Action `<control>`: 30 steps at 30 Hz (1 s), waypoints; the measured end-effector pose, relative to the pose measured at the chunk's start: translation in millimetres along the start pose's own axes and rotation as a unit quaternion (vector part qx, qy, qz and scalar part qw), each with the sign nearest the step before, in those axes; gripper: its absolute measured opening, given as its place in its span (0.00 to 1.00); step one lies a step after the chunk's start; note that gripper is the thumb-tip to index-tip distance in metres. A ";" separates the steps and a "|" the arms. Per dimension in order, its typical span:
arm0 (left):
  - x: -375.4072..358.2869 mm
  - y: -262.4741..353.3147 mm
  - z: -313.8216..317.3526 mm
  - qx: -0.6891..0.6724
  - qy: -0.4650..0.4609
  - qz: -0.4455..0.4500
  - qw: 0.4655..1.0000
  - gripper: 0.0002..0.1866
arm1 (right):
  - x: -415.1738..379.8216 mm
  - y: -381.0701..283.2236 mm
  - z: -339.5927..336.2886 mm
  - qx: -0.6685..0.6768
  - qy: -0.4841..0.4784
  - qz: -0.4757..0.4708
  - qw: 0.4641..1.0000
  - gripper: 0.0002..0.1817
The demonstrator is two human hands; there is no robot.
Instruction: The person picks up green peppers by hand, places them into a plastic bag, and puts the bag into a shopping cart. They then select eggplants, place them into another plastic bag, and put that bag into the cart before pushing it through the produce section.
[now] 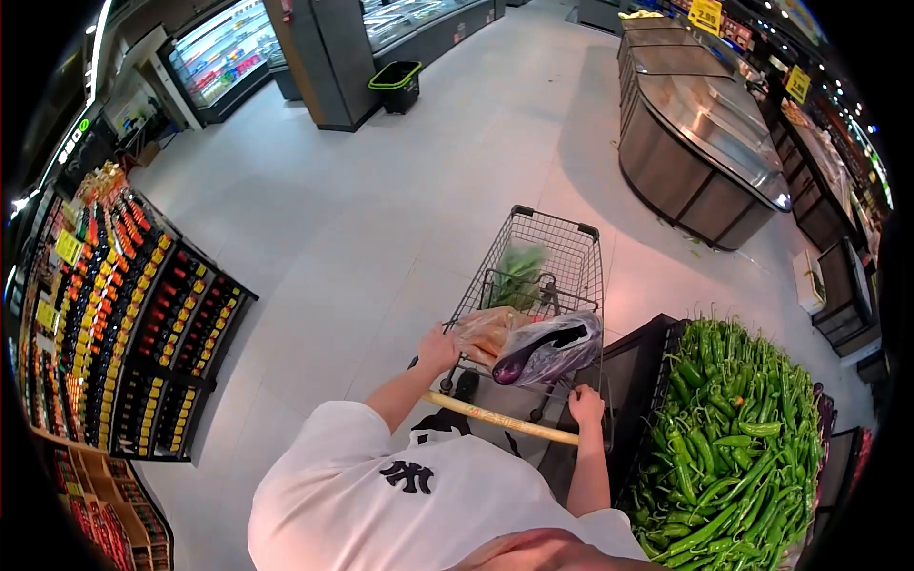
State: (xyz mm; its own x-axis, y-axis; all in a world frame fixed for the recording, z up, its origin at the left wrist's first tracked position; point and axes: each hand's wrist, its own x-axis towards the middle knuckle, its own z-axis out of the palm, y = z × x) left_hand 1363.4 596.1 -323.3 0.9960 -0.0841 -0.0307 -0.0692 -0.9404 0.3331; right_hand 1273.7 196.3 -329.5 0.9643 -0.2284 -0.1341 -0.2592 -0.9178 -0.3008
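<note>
A wire shopping cart [571, 252] stands in front of me, its yellow handle bar [505, 420] close to my body. My left hand [438, 350] is closed on the cart's left side frame, beside a clear bag of carrots [484, 335]. On the opposite side, my right hand [586, 405] is closed on the frame near the rear right corner, with its fingertips partly hidden. A clear bag of eggplants [555, 350] lies between my hands, right of the carrots. Leafy greens [520, 274] rest deeper in the basket.
Heaped green peppers [728, 438] fill a dark-sided stand just right of the cart. Bottle shelves [162, 352] stand at left. Ahead on the right is a rounded metal display counter [695, 143]. A black basket with a green rim [396, 88] sits by a pillar [333, 62].
</note>
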 end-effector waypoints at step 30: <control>393.1 59.9 47.7 0.054 -0.083 0.234 0.967 0.17 | 200.4 -27.5 5.7 0.005 0.066 0.223 0.973 0.15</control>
State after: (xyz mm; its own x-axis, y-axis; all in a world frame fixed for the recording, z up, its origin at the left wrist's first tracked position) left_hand 1748.1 491.0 -360.4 0.8316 -0.5526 -0.0548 -0.5248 -0.8143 0.2478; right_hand 1473.7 177.6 -353.5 0.7548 -0.6428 -0.1307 -0.6525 -0.7153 -0.2502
